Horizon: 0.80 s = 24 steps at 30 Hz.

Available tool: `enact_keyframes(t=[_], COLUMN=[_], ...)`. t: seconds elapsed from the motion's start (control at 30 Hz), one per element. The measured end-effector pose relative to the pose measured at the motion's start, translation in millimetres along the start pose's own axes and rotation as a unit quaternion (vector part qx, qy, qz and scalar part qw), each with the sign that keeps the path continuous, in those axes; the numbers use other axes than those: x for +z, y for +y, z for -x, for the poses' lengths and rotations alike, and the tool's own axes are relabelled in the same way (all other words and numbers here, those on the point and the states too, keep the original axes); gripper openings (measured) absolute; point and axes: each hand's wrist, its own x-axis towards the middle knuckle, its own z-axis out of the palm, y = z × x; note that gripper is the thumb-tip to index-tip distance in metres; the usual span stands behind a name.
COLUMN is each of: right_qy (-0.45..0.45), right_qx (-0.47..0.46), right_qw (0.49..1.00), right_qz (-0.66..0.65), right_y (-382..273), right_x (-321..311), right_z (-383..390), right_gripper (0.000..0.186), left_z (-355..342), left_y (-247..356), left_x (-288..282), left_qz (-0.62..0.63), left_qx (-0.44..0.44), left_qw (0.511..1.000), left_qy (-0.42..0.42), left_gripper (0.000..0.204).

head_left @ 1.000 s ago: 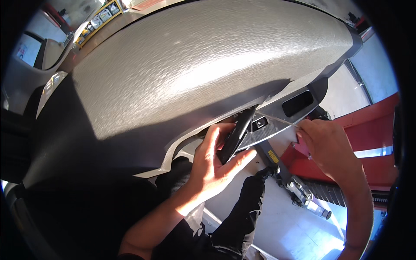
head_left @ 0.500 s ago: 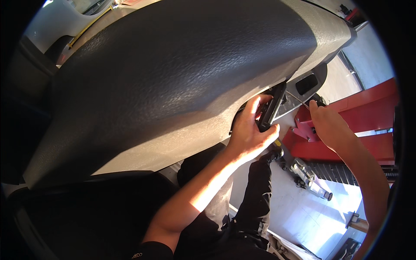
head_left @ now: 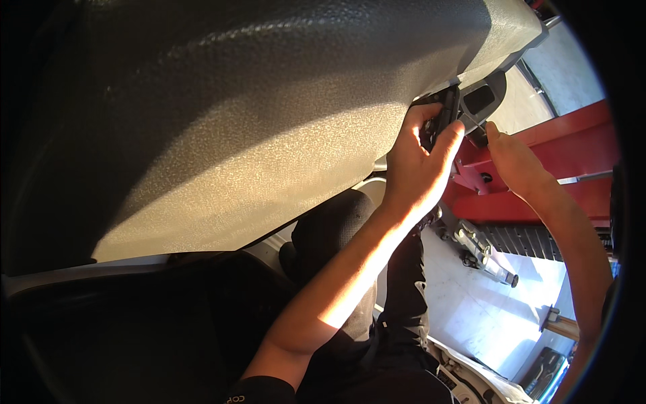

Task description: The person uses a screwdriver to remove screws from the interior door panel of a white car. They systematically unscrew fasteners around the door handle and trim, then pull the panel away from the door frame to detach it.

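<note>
My left hand [head_left: 420, 161] grips a narrow black plastic part [head_left: 452, 111] at the edge of a large textured panel [head_left: 282, 135], dark above and beige below. Its thumb and fingers press the part from two sides. My right hand [head_left: 515, 161] is closed around a slim tool, apparently a screwdriver [head_left: 482, 128], whose thin shaft points toward the black part. Most of the tool's handle is hidden by the fingers. Just beyond the black part is a grey trim piece [head_left: 498, 94] with a rectangular dark opening.
Red metal beams [head_left: 572, 141] stand close beyond my right hand. Below them, a silver metal device [head_left: 481, 252] lies on the pale floor [head_left: 464, 303]. My legs in dark trousers [head_left: 404, 289] are under my left forearm. A dark seat-like surface [head_left: 134, 323] fills the lower left.
My view has shifted, and the panel fills more of the left side. Both hands now appear higher and closer together, with the right hand's tool nearer the black part.
</note>
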Motion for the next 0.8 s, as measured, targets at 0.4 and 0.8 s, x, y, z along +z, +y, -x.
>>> enact_keyframes(t=[0.4,0.8], right_qy=[0.227,0.339], right_qx=[0.106,0.262], right_qw=[0.927,0.622], right_qz=[-0.278,-0.655], right_y=[-27.9,-136.1], right_x=[10.0,12.6], right_z=[13.6,34.5], right_gripper=[0.037,0.042], left_z=[0.8,8.4], left_y=[-17.5,-19.0], left_x=[-17.8,-22.5], left_qz=[0.126,0.047], left_qx=[0.025,0.057], left_qw=[0.991,0.995], left_qy=[-0.043,-0.067], left_gripper=[0.062,0.077])
